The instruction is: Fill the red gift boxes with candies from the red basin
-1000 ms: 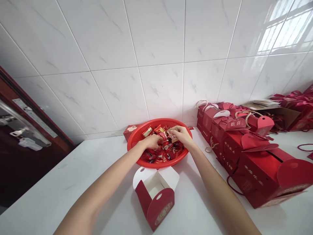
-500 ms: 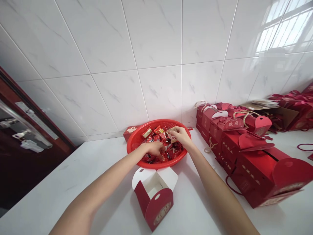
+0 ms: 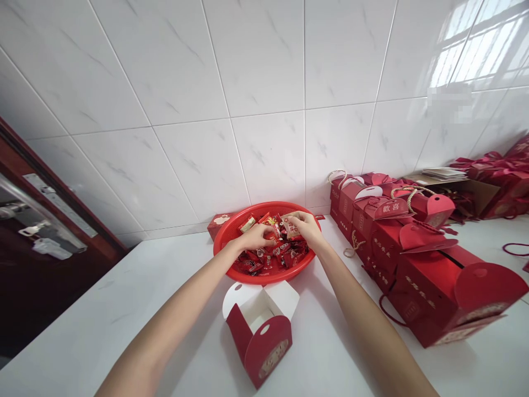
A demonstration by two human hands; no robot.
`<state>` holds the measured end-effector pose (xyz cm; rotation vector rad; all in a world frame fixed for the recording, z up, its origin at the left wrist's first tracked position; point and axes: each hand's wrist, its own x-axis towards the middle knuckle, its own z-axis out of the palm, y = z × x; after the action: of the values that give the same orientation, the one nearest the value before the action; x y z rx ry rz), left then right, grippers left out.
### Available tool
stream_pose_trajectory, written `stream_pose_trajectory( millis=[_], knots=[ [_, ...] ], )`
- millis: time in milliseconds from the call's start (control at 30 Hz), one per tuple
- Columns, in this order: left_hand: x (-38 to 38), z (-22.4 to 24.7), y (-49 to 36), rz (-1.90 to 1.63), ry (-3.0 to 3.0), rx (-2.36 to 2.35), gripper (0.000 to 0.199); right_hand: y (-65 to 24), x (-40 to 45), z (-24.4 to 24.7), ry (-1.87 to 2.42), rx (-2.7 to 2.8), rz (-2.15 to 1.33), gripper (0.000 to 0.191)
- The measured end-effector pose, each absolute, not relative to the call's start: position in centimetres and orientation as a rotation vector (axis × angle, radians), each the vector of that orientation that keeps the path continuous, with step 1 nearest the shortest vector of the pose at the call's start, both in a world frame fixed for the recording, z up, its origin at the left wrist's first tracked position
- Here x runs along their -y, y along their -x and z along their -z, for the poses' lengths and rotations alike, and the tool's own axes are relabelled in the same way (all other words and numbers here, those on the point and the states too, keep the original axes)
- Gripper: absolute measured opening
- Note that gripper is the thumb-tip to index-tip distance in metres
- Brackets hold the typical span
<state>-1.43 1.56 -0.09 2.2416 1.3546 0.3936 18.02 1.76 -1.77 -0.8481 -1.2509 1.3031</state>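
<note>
A red plastic basket [image 3: 222, 259] against the tiled wall holds many small wrapped candies [image 3: 264, 256]. My left hand [image 3: 258, 236] reaches into it from the left, fingers bent together over red packets; what they grip, if anything, is too small to name. At the basket's right side my right hand [image 3: 305, 223] is closed on a beige and red packet [image 3: 291, 227]. Just in front of the basket stands a red box [image 3: 268, 353] with a white inside, its top flaps spread and its inner floor bare.
Closed red gift boxes [image 3: 430, 292] with rope handles stand in a row on the right. Behind them is a cardboard box [image 3: 481, 193] with pale cards on top. A small red box [image 3: 217, 223] sits behind the basket; a dark door is at far left.
My left hand has moved up and back within the basket, uncovering candies near the front rim. My right hand still holds the beige packet. The view has shifted slightly.
</note>
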Motion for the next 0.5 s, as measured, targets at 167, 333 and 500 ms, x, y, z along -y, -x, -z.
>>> stream_pose_trajectory(
  millis=[167,333,500],
  knots=[
    [-1.88,0.31,1.74,-0.484,-2.227,-1.315,0.024,-17.96,-2.18,2.07,0.833,1.235,-1.284,0.02],
    [-2.37,0.74,2.1,-0.592,-2.235,-1.318,0.029,-18.0,-2.23,2.15,0.821,1.211,-1.268,0.02],
    [-2.56,0.93,1.92,-0.78,-2.135,-1.241,0.03,-18.12,-2.11,1.91,0.789,1.21,-1.37,0.02]
  ],
)
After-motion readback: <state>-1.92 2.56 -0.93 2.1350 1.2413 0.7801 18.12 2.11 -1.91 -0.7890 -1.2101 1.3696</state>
